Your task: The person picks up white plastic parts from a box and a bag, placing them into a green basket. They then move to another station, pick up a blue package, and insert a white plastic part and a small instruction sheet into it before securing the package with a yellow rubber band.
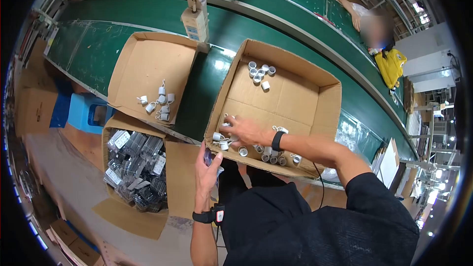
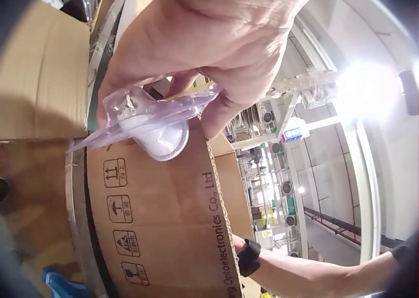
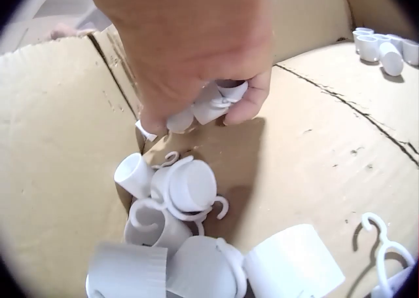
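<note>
My left hand (image 1: 207, 170) is just outside the near wall of the larger cardboard box (image 1: 330, 113). It grips a clear plastic bag (image 2: 112, 135) with a white cup-shaped piece (image 2: 163, 139) inside. My right hand (image 1: 244, 130) reaches down into the box's near left corner. In the right wrist view its curled fingers hold small white cups (image 3: 213, 105), partly hidden by the palm. Below the hand lie several more white cups (image 3: 193, 185), some with curved plastic hooks. A separate cluster of white cups (image 1: 257, 74) stands toward the far side of the box.
Left of the larger box is a shallower cardboard box (image 1: 152, 64) with several white hooked cups (image 1: 161, 99). Below it stands an open carton (image 1: 180, 182) of clear plastic packages (image 1: 138, 162). A blue stool (image 1: 81, 113) is at left. Another person (image 1: 377, 34) sits across the green table (image 1: 231, 19).
</note>
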{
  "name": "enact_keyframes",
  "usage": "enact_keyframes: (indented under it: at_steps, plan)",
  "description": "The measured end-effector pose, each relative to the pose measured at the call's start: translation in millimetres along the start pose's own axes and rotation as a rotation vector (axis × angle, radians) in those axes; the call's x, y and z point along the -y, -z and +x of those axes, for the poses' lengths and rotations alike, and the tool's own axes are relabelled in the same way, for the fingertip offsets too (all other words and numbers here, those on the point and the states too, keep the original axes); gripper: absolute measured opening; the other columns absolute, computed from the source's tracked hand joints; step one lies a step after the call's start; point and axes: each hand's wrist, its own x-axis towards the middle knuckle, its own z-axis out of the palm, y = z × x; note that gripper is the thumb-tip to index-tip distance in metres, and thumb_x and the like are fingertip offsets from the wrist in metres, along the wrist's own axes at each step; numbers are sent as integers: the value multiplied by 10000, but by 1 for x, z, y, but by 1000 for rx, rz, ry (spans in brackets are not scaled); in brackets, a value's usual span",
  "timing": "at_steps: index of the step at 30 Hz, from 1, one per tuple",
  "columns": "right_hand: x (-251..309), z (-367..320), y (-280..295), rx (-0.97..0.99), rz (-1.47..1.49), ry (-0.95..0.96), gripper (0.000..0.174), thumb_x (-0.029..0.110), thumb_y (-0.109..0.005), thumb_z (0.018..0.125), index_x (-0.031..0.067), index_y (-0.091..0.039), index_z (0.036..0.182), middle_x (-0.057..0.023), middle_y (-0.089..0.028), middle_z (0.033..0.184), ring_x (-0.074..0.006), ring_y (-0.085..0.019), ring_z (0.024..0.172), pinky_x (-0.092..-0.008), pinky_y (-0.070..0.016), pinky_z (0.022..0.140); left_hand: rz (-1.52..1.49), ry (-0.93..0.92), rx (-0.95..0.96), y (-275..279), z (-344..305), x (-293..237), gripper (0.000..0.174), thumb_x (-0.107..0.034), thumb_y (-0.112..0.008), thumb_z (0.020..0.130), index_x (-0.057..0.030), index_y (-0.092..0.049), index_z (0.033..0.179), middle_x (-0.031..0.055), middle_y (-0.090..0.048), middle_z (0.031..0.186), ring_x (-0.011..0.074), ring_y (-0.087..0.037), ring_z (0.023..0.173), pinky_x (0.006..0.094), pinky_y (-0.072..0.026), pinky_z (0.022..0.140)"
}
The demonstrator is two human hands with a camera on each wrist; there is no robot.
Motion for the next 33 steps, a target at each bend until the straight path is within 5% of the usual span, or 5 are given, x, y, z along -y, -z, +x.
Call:
enact_keyframes:
  at_steps: [8,12,20,27,33]
  plan:
    - [12,14,-7,4,34,-26,645,247,-824,709,204,-626,1322,-158,-520,1339,-407,-591,1074,-509,-561,869,-30,31,-64,1,-3,12,743,-110,-704,950,63,-322,1564,143,-532,1456,207,-506,1329,334,-383,1135]
    - [7,18,-2,89,9,-69,640,264,-804,737,234,-623,1350,-164,-527,1318,-417,-593,1077,-509,-561,866,-15,-74,-16,1,0,11,668,-134,-694,953,3,-408,1540,72,-619,1315,136,-589,1132,289,-483,985]
    - [21,20,-2,79,58,-35,505,181,-823,706,186,-739,1204,-186,-530,1344,-434,-564,1140,-520,-522,961,56,-73,-49,8,7,31,696,-136,-702,937,9,-393,1543,144,-590,1374,213,-580,1240,338,-449,1078]
    - [29,23,13,203,-17,102,687,183,-769,697,205,-603,1364,-188,-473,1432,-449,-561,1153,-514,-558,922,154,-93,-88,7,7,35,776,-144,-722,932,46,-326,1573,152,-529,1476,199,-522,1315,331,-405,1117]
    - [34,21,-14,87,-114,51,612,166,-832,689,152,-611,1260,-186,-486,1372,-441,-599,1102,-514,-576,834,162,-160,-175,6,13,49,806,-276,-754,878,-22,-397,1555,262,-576,1372,352,-573,1268,404,-455,1074]
